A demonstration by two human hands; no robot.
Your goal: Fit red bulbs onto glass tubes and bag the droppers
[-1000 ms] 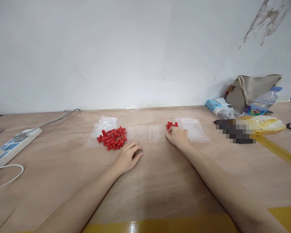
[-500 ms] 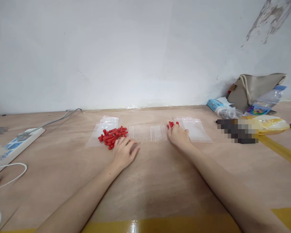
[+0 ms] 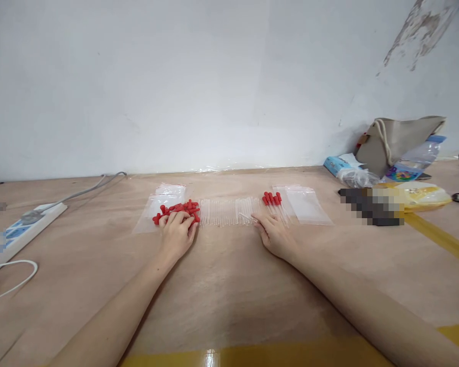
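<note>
My left hand [image 3: 175, 235] rests at the near side of a pile of red rubber dropper bulbs [image 3: 179, 207], its fingers curled around a bulb at the pile's edge. A row of clear glass dropper tubes [image 3: 220, 212] lies side by side between my hands. At the right end of that row, my right hand [image 3: 275, 235] pinches one glass tube [image 3: 246, 217], which points left over the others. Just beyond my right fingers lie several droppers with red bulbs fitted [image 3: 272, 199], bulb ends toward the wall.
Clear zip bags lie under the bulb pile [image 3: 147, 219] and right of the droppers [image 3: 309, 206]. Further right are a tissue pack [image 3: 335, 165], a grey bag [image 3: 401, 140] and a yellow packet [image 3: 424, 198]. A power strip [image 3: 26, 235] with cables is at left.
My right hand has drawn back from the bulbed droppers and now holds a bare glass tube. My left hand has moved left onto the bulb pile, its fingers closing there.
</note>
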